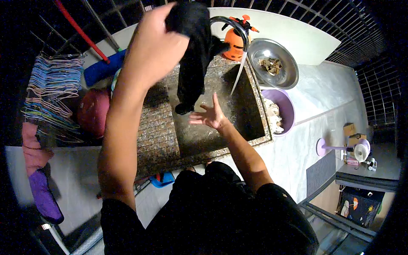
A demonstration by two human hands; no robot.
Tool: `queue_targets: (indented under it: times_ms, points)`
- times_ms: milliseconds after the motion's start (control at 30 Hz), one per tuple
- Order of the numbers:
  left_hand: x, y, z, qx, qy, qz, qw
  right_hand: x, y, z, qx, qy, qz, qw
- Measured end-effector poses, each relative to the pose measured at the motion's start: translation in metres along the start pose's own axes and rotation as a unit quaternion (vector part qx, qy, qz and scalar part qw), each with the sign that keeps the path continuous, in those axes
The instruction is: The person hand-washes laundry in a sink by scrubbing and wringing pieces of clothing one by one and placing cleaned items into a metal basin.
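Note:
My left hand (159, 49), raised high and slightly blurred, is closed on the top of a black garment (193, 63). The cloth hangs long and bunched over the stone sink (195, 142); its exact kind does not show. Below and to the right of the cloth's lower end, my right hand (212, 117) is open with fingers spread, holding nothing. From the curved metal faucet (244, 36) a stream of water (239, 76) runs into the sink. A ridged stone washboard (157, 134) forms the sink's left side.
Behind the faucet stands an orange spray bottle (233, 44). Right of the sink are a steel basin (289, 70) and a purple tub (289, 106), both with cloth items inside. Hangers (53, 85) and a dark red basin (92, 112) are at left. A fan (361, 151) stands far right.

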State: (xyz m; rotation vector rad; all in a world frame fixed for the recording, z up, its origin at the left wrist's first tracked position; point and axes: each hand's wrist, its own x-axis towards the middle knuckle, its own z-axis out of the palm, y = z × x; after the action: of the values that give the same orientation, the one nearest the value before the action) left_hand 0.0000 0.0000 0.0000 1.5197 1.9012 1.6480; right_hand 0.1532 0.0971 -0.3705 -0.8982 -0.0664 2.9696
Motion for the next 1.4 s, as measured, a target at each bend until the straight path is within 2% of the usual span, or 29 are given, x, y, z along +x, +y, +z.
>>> queue_targets:
  times_ms: [33,67,167,200,300,367,400,433,467,500,533,567,633,700,733,800,833,867,900,933,967,1000,1067,1100,1133,1233,1300,1367,1400]
  points:
    - [-0.011,-0.003,0.002,0.0,-0.008,-0.006,1.0,0.0,0.005,0.017,0.012,-0.047,0.004,0.999]
    - [-0.023,-0.007,0.004,0.0,-0.016,-0.011,1.0,-0.001,0.006,0.034,0.016,-0.024,-0.002,1.0]
    - [-0.058,-0.053,0.016,-0.026,-0.001,-0.075,0.997,0.064,-0.001,0.013,-0.065,-0.094,-0.129,0.985]
    - [-0.074,-0.07,0.016,-0.033,-0.002,-0.099,0.995,0.08,-0.001,-0.001,-0.042,-0.025,-0.13,0.99]
    - [-0.114,-0.122,0.024,0.027,0.046,-0.18,0.982,0.125,-0.032,-0.056,-0.179,0.114,-0.212,0.954]
    - [-0.159,-0.188,0.04,0.07,0.086,-0.269,0.957,0.127,-0.029,-0.059,-0.481,0.085,-0.298,0.82]
    - [-0.196,-0.234,0.063,0.206,0.119,-0.216,0.947,0.102,-0.038,-0.042,-0.71,0.084,-0.218,0.664]
    - [-0.192,-0.227,0.065,0.088,0.015,-0.349,0.933,0.103,-0.041,-0.05,-0.793,0.037,-0.24,0.558]
    - [-0.226,-0.272,0.09,0.169,0.041,-0.304,0.937,0.105,-0.043,-0.061,-0.86,-0.011,-0.255,0.441]
    - [-0.257,-0.314,0.115,0.18,0.02,-0.366,0.913,0.107,-0.042,-0.077,-0.909,-0.06,-0.265,0.317]
    - [-0.277,-0.337,0.134,0.194,0.037,-0.366,0.909,0.113,-0.03,-0.11,-0.875,-0.073,-0.28,0.387]
    - [-0.287,-0.346,0.152,0.208,0.055,-0.366,0.906,0.107,-0.022,-0.116,-0.879,-0.068,-0.184,0.436]
    - [-0.29,-0.349,0.183,0.24,0.048,-0.368,0.897,0.082,0.012,-0.11,-0.836,0.025,-0.266,0.48]
    - [-0.303,-0.378,0.214,0.283,0.074,-0.298,0.909,0.081,0.031,-0.104,-0.907,0.082,-0.255,0.323]
    - [-0.309,-0.393,0.224,0.29,0.081,-0.298,0.906,0.074,0.034,-0.079,-0.937,0.081,-0.132,0.313]
    - [-0.31,-0.412,0.237,0.32,0.105,-0.315,0.887,0.102,0.039,-0.101,-0.951,0.096,-0.116,0.269]
    - [-0.305,-0.42,0.239,0.305,0.084,-0.367,0.875,0.12,0.038,-0.122,-0.957,0.1,-0.117,0.246]
    - [-0.304,-0.427,0.239,0.29,0.062,-0.422,0.857,0.139,0.038,-0.144,-0.983,0.1,-0.146,0.056]
    - [-0.301,-0.44,0.239,0.274,0.041,-0.472,0.837,0.15,0.027,-0.146,-0.983,0.084,-0.105,0.128]
    - [-0.308,-0.472,0.241,0.338,0.103,-0.389,0.851,0.165,0.017,-0.137,-0.975,0.068,-0.068,0.2]
    - [-0.335,-0.488,0.254,0.357,0.135,-0.353,0.854,0.165,0.017,-0.139,-0.961,0.051,-0.019,0.273]
    - [-0.33,-0.485,0.256,0.373,0.17,-0.312,0.857,0.174,0.017,-0.176,-0.962,0.042,-0.077,0.259]
    - [-0.329,-0.499,0.258,0.392,0.225,-0.244,0.858,0.19,0.001,-0.178,-0.969,-0.011,-0.066,0.24]
    - [-0.326,-0.511,0.264,0.403,0.235,-0.249,0.849,0.196,-0.01,-0.167,-0.971,-0.038,-0.062,0.228]
    - [-0.315,-0.527,0.267,0.413,0.249,-0.247,0.84,0.192,-0.031,-0.103,-0.962,-0.005,0.038,0.27]
    - [-0.329,-0.525,0.271,0.438,0.206,-0.266,0.833,0.192,-0.012,-0.169,-0.968,0.007,-0.136,0.208]
    - [-0.314,-0.515,0.255,0.393,0.15,-0.342,0.84,0.198,-0.007,-0.17,-0.962,0.036,-0.195,0.186]
    - [-0.262,-0.489,0.22,0.275,0.08,-0.475,0.832,0.199,-0.017,-0.133,-0.934,0.055,-0.137,0.325]
    - [-0.264,-0.499,0.222,0.22,0.161,-0.47,0.84,0.193,-0.015,-0.117,-0.933,0.063,-0.11,0.337]
